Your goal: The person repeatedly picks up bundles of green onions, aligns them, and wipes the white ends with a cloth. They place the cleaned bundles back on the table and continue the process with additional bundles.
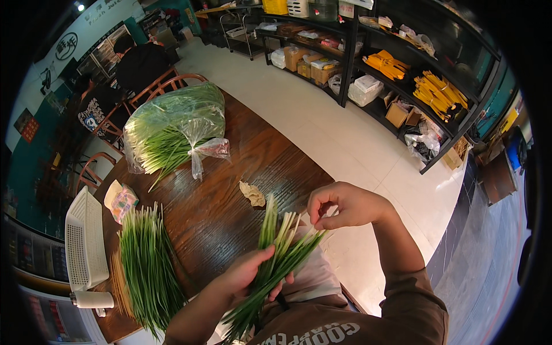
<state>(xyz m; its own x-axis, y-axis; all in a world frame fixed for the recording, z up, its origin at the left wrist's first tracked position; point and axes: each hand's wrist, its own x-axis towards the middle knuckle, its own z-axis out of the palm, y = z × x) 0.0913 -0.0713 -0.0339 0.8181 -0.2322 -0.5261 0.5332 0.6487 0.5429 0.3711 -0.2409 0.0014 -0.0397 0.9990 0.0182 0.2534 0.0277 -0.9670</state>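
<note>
My left hand [254, 269] is wrapped around a bunch of garlic chives [276, 258], its pale stem ends fanned up and to the right, green leaves hanging down over my lap. At those pale ends, my right hand [340, 207] pinches thumb and forefinger together on a stem tip; the fingers partly hide it. On the table to the left lies a larger pile of chives [146, 263], white ends pointing away from me. A knotted clear plastic bag [189, 123] full of more chives sits at the table's far end.
On the dark wooden table [207, 215] are a crumpled brown paper [252, 194], a tissue pack [120, 200], a white plastic basket [86, 241], a white cylinder [92, 299] and thin wooden sticks [118, 280]. Black shelving [349, 64] stands right; seated people [140, 64] are beyond the table.
</note>
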